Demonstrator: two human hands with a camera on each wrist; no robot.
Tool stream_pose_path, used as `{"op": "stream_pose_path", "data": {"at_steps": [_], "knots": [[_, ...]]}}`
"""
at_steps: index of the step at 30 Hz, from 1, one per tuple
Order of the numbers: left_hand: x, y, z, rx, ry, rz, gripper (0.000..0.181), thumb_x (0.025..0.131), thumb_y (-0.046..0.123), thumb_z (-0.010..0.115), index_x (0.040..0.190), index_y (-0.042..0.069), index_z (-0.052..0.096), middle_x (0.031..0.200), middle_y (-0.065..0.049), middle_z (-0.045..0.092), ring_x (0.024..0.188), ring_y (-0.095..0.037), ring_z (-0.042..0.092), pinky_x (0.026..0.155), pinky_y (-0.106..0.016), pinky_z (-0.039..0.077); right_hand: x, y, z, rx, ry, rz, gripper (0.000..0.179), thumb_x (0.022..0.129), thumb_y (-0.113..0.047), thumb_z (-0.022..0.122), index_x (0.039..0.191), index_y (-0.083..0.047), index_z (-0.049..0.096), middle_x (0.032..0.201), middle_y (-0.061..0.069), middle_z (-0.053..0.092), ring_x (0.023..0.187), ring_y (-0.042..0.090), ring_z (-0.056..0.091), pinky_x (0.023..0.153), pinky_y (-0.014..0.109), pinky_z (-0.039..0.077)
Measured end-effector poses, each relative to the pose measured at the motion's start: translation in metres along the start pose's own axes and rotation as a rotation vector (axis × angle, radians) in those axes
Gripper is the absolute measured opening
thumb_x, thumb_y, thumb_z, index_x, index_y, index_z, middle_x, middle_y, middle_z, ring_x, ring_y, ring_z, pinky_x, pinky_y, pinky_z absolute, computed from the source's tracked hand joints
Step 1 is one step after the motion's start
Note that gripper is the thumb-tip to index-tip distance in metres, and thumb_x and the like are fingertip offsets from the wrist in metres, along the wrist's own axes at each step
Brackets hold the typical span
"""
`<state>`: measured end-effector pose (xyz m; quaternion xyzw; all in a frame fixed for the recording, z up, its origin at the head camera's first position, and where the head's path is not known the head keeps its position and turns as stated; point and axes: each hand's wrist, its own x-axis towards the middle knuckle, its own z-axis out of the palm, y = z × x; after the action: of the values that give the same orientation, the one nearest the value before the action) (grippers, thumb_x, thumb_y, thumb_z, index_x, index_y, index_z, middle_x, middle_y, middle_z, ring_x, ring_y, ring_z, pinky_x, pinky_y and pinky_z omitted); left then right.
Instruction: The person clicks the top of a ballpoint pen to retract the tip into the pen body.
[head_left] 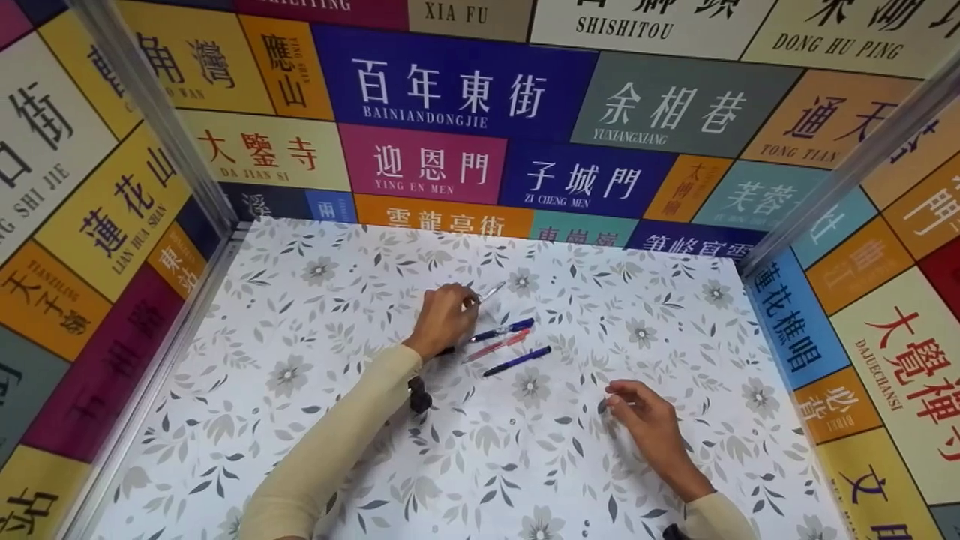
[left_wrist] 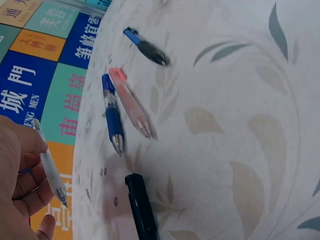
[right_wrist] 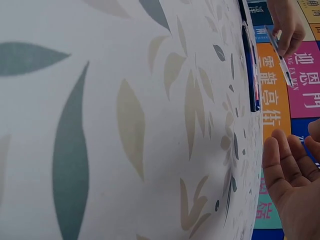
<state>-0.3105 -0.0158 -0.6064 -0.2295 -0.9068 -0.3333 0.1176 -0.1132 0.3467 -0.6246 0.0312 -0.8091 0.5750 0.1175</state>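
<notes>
My left hand [head_left: 444,319] pinches a whitish clear pen [left_wrist: 52,170] above the table, its metal tip pointing down in the left wrist view. Close beside that hand, a blue pen [head_left: 504,330], a pink pen [head_left: 498,346] and a slim blue pen with a dark grip [head_left: 517,361] lie side by side at a slant. A black pen [left_wrist: 141,207] lies nearest the left hand, mostly hidden behind it in the head view. Off to the right, my right hand [head_left: 649,412] hovers over the tabletop with relaxed, slightly bent fingers and nothing in them.
White cloth with grey flowers and leaves covers the table [head_left: 300,457]. Panels of coloured signs [head_left: 450,82] stand behind it and along both sides. Metal frame posts [head_left: 169,127] rise at the back corners.
</notes>
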Motion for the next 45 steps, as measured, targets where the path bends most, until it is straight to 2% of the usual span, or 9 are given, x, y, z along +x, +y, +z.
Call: {"op": "stream_pose_path", "data": {"at_steps": [4, 7, 12, 21, 30, 34, 38, 42, 45], "knots": [[-0.006, 0.008, -0.004, -0.005, 0.030, 0.050, 0.011, 0.095, 0.009, 0.076, 0.100, 0.007, 0.085, 0.091, -0.008, 0.079, 0.086, -0.029, 0.074, 0.080, -0.052, 0.057, -0.001, -0.002, 0.000, 0.013, -0.006, -0.011, 0.026, 0.098, 0.014, 0.073, 0.124, 0.010, 0.072, 0.117, 0.030, 0.075, 0.100, 0.041, 0.075, 0.086, 0.019, 0.060], [-0.010, 0.012, -0.005, 0.004, 0.037, 0.063, 0.010, 0.094, 0.008, 0.076, 0.099, 0.008, 0.085, 0.091, -0.007, 0.079, 0.085, -0.028, 0.073, 0.079, -0.053, 0.056, -0.001, -0.002, -0.001, 0.033, -0.022, -0.038, 0.025, 0.098, 0.012, 0.074, 0.124, 0.010, 0.073, 0.117, 0.027, 0.076, 0.099, 0.037, 0.076, 0.086, 0.020, 0.060], [-0.015, 0.018, -0.009, -0.017, 0.028, 0.069, 0.010, 0.095, 0.007, 0.077, 0.101, 0.006, 0.084, 0.092, -0.008, 0.079, 0.086, -0.028, 0.073, 0.079, -0.051, 0.056, -0.002, -0.001, -0.003, 0.048, -0.048, -0.089, 0.024, 0.100, 0.010, 0.073, 0.124, 0.010, 0.073, 0.117, 0.028, 0.075, 0.099, 0.032, 0.077, 0.085, 0.021, 0.061], [-0.024, 0.028, -0.015, -0.050, 0.032, 0.083, 0.010, 0.096, 0.007, 0.077, 0.104, 0.005, 0.084, 0.095, -0.009, 0.079, 0.089, -0.027, 0.074, 0.083, -0.048, 0.057, -0.003, -0.005, -0.001, 0.057, -0.058, -0.134, 0.027, 0.100, 0.012, 0.071, 0.127, 0.008, 0.072, 0.117, 0.030, 0.074, 0.101, 0.025, 0.077, 0.084, 0.022, 0.061], [-0.034, 0.041, -0.020, -0.119, 0.025, 0.087, 0.010, 0.097, 0.005, 0.078, 0.106, 0.003, 0.083, 0.095, -0.010, 0.078, 0.089, -0.029, 0.074, 0.084, -0.048, 0.057, -0.003, -0.009, 0.000, 0.046, -0.072, -0.161, 0.033, 0.102, 0.011, 0.070, 0.133, 0.002, 0.071, 0.115, 0.028, 0.073, 0.099, 0.026, 0.076, 0.083, 0.023, 0.062], [-0.037, 0.048, -0.023, -0.143, 0.023, 0.104, 0.009, 0.099, 0.007, 0.077, 0.106, 0.005, 0.083, 0.095, -0.009, 0.078, 0.088, -0.028, 0.074, 0.083, -0.045, 0.058, -0.004, -0.011, 0.001, 0.056, -0.090, -0.158, 0.034, 0.103, 0.010, 0.069, 0.136, 0.001, 0.069, 0.116, 0.026, 0.074, 0.100, 0.024, 0.076, 0.084, 0.024, 0.062], [-0.041, 0.054, -0.026, -0.214, -0.006, 0.104, 0.011, 0.102, 0.007, 0.075, 0.108, 0.006, 0.083, 0.098, -0.008, 0.077, 0.091, -0.029, 0.074, 0.083, -0.043, 0.059, -0.004, -0.013, 0.004, 0.089, -0.098, -0.136, 0.036, 0.104, 0.009, 0.068, 0.139, 0.003, 0.066, 0.117, 0.028, 0.072, 0.102, 0.022, 0.077, 0.085, 0.027, 0.063], [-0.045, 0.060, -0.028, -0.282, -0.018, 0.097, 0.011, 0.102, 0.006, 0.073, 0.108, 0.007, 0.083, 0.099, -0.006, 0.077, 0.089, -0.022, 0.073, 0.081, -0.039, 0.060, -0.004, -0.018, 0.007, 0.109, -0.092, -0.097, 0.037, 0.105, 0.008, 0.068, 0.141, 0.004, 0.064, 0.118, 0.029, 0.072, 0.102, 0.021, 0.077, 0.084, 0.028, 0.063], [-0.049, 0.065, -0.027, -0.314, -0.022, 0.094, 0.010, 0.103, 0.005, 0.074, 0.108, 0.007, 0.082, 0.099, -0.005, 0.077, 0.088, -0.018, 0.071, 0.080, -0.041, 0.061, -0.004, -0.023, 0.008, 0.124, -0.087, -0.077, 0.038, 0.105, 0.007, 0.068, 0.142, 0.004, 0.063, 0.117, 0.029, 0.072, 0.100, 0.020, 0.077, 0.083, 0.028, 0.063]]}}
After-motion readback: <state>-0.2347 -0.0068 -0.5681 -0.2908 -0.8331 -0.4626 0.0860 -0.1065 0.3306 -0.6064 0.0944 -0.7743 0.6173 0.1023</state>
